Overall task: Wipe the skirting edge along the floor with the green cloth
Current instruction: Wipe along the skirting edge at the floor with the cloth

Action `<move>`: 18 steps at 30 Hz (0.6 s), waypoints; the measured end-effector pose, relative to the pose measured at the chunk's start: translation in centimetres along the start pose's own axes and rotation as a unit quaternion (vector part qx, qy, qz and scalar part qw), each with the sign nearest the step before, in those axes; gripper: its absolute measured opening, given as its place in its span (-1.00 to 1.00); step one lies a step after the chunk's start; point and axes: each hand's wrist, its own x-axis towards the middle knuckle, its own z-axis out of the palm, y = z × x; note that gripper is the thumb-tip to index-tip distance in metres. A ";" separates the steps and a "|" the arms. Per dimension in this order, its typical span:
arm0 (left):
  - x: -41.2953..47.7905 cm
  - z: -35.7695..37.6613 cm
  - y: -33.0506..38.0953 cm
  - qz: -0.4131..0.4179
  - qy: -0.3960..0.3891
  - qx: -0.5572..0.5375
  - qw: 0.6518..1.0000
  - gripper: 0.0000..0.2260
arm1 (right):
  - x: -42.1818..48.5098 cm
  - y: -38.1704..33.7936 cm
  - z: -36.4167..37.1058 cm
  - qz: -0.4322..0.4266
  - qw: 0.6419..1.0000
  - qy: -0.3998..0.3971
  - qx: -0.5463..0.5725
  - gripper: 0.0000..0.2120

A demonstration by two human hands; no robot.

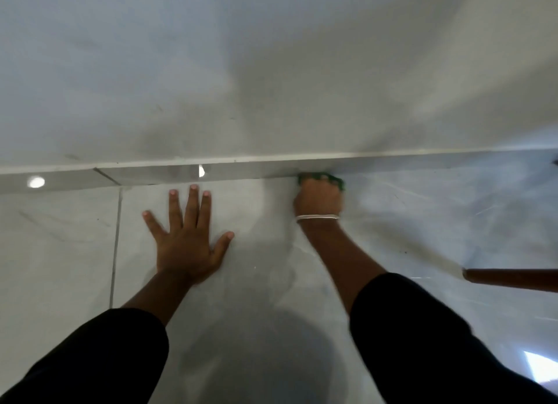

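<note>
Just right of the frame's centre, where the glossy skirting strip meets the tiled floor, the right hand is clenched around the green cloth, pressing it into the bottom edge of the skirting; only a rim of green shows past the knuckles, and a pale band circles the wrist. The left hand grasps nothing: it lies flat on the floor at centre left, fingers spread and pointing toward the wall, apparently as a brace. The task looks to be in the middle of a wiping stroke, cloth touching the skirting line. How much of the run is already clean cannot be read here: the strip to the left, toward the tile joint and the bright reflected spot at the far left, looks much the same as the stretch on the right, which is blurred. Small dark specks show on the ledge along the skirting's top, so that part may need a pass. A brown wooden bar, perhaps a furniture leg, enters from the right edge low in the frame; if wiping goes that way it may crowd the arm. By my judgement, a long stretch of skirting on both sides of the cloth may be left to do.
</note>
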 end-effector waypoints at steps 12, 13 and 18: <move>-0.5 0.2 -0.2 0.001 0.013 0.005 1.000 -0.18 | -0.4 3.4 -0.8 0.005 0.984 0.104 0.141 -0.76; -0.5 0.4 -0.2 0.004 0.017 0.007 1.000 -0.18 | -0.2 4.5 -0.9 0.034 0.980 0.107 0.163 -0.77; -0.2 0.9 -0.6 0.003 0.007 0.016 1.000 -0.19 | -1.3 3.7 -1.7 0.105 0.941 0.169 0.275 -0.80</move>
